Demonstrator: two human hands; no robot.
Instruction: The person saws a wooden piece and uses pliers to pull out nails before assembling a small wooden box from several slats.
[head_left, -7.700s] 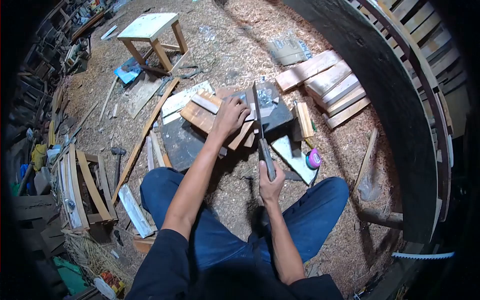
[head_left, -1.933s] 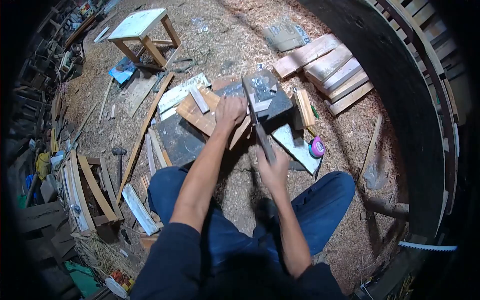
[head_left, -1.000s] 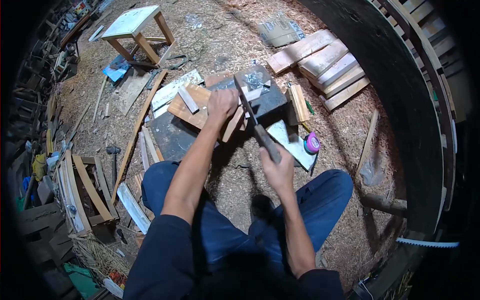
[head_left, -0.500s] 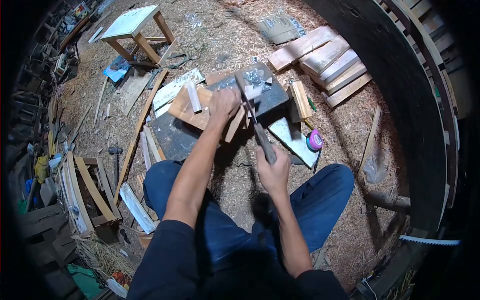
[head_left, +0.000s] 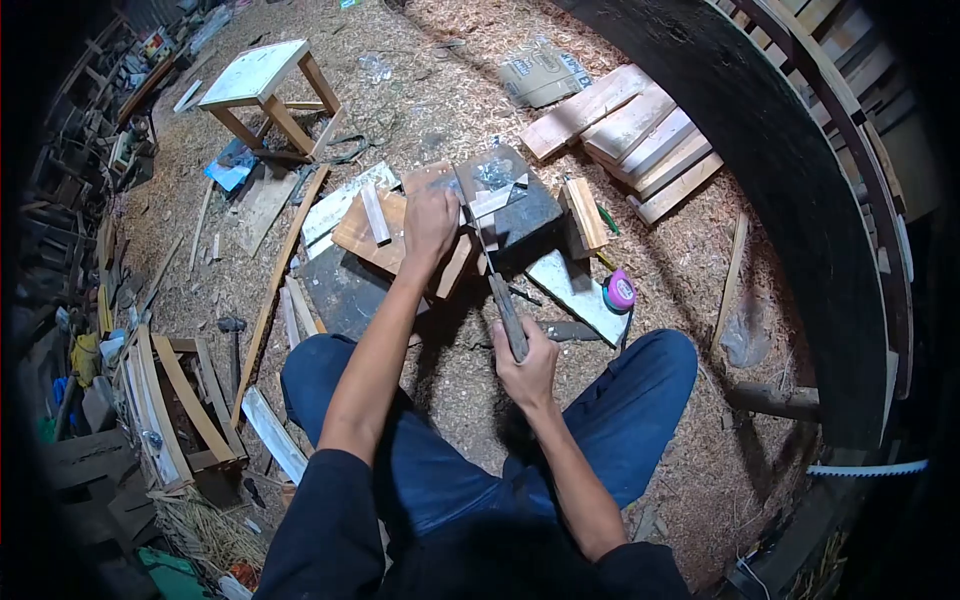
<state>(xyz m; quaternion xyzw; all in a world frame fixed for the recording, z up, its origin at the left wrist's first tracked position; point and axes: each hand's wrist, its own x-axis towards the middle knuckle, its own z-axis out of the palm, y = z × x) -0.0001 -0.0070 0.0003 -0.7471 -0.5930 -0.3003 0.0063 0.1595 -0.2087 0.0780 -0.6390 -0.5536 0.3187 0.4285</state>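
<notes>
While right hand [head_left: 530, 362] grips saw [head_left: 503, 303], left [head_left: 431, 222] rests alongside.

We wear a dark top [head_left: 500, 562] with short, plain sleeves [head_left: 325, 515] of matching tone, and creased blue trousers [head_left: 635, 400]. Our forearms [head_left: 372, 365], left hand [head_left: 430, 225] and right hand [head_left: 528, 367] are bare.

White-topped stool [head_left: 254, 75] stands upper left, blue packet [head_left: 229, 168] near it | cardboard [head_left: 545, 73] lies beyond stacked planks [head_left: 640, 145] | hammer [head_left: 234, 340] rests on shavings-strewn floor [head_left: 440, 90] | plastic bag [head_left: 743, 345] lies right | toothed white strip [head_left: 868, 469] shows lower right
</notes>
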